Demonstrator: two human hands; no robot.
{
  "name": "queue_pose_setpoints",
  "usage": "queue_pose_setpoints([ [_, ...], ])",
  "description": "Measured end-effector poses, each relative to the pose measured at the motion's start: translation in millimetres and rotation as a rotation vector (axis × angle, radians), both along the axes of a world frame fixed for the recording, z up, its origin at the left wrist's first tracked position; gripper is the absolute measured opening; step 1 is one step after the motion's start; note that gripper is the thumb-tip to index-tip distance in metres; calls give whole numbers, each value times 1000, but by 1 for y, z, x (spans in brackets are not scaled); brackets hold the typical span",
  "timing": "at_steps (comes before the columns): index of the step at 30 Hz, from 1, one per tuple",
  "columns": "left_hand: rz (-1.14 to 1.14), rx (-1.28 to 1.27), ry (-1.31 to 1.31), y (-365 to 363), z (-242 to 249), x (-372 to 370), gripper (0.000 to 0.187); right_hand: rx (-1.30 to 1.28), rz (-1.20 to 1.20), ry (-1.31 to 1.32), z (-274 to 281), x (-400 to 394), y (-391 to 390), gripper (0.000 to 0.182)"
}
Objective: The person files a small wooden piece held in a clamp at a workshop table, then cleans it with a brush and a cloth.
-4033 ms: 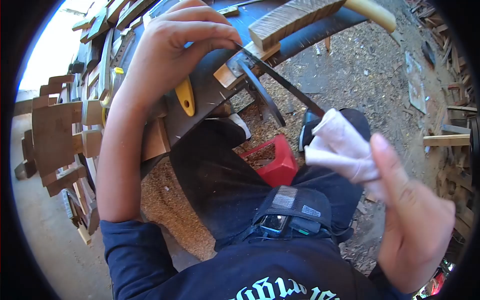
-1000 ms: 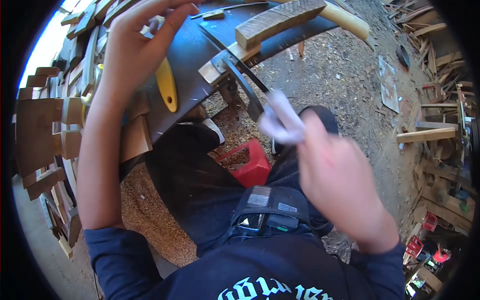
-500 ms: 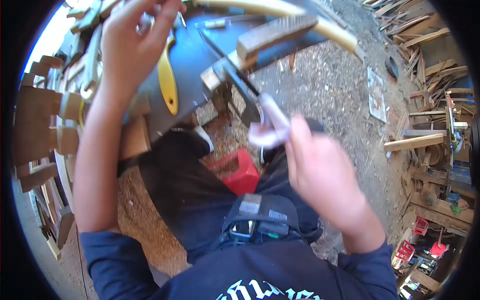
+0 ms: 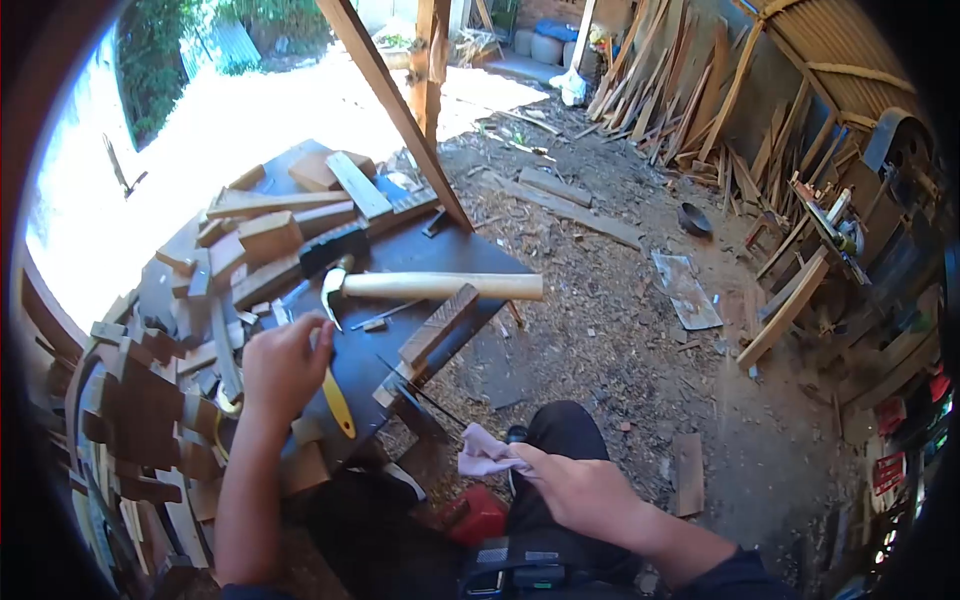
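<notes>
In my right hand (image 4: 580,490) is a crumpled pale pink cloth (image 4: 487,452), gripped by closed fingers. A thin dark rod (image 4: 432,400) runs from the cloth toward a small wood block (image 4: 388,390) at the table edge; its near end is hidden. My left hand (image 4: 285,368) is over the table with its fingers curled in; anything inside them is hidden. Just beside it lies a yellow handle (image 4: 338,405) with a hole in its end. A claw hammer (image 4: 430,286) with a pale wooden handle rests beyond the left hand. Nearer the rod sits a longer wood block (image 4: 440,325).
Wood offcuts (image 4: 270,235) are piled across the dark table (image 4: 390,345). A slanted wooden post (image 4: 395,110) rises behind it. A red plastic object (image 4: 475,515) lies between my legs. Wood chips cover the ground (image 4: 590,340), and planks (image 4: 670,90) lean at the back right.
My view has tilted up, showing the yard and the whole hammer. The left hand's fingers look more curled now. My right hand still grips the cloth around the rod.
</notes>
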State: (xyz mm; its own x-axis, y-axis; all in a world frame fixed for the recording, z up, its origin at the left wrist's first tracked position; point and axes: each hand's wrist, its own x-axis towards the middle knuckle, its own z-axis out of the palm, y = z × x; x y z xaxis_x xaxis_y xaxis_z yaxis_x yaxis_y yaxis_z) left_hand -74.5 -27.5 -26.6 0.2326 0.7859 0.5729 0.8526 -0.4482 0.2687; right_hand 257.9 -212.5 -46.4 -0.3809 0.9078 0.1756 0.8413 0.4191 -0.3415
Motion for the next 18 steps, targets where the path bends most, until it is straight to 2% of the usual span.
queue_pose_setpoints([
  [3,72,-144,164,-14,17,1,24,159,2,-32,-6,13,-15,61],
  [7,108,-330,217,-42,31,15,29,216,23,-8,-18,3,-11,64],
  [8,124,-296,231,-53,27,20,33,231,36,-4,-22,1,-4,65],
  [10,151,-227,269,-77,15,28,42,259,54,11,-34,-11,18,69],
  [11,173,-284,236,-83,8,29,53,267,92,-8,-39,-16,30,72],
  [14,242,-233,192,-96,-1,33,55,259,82,-55,-32,-34,50,74],
  [18,270,-289,106,-97,-13,26,51,96,115,-40,-15,-14,22,77],
])
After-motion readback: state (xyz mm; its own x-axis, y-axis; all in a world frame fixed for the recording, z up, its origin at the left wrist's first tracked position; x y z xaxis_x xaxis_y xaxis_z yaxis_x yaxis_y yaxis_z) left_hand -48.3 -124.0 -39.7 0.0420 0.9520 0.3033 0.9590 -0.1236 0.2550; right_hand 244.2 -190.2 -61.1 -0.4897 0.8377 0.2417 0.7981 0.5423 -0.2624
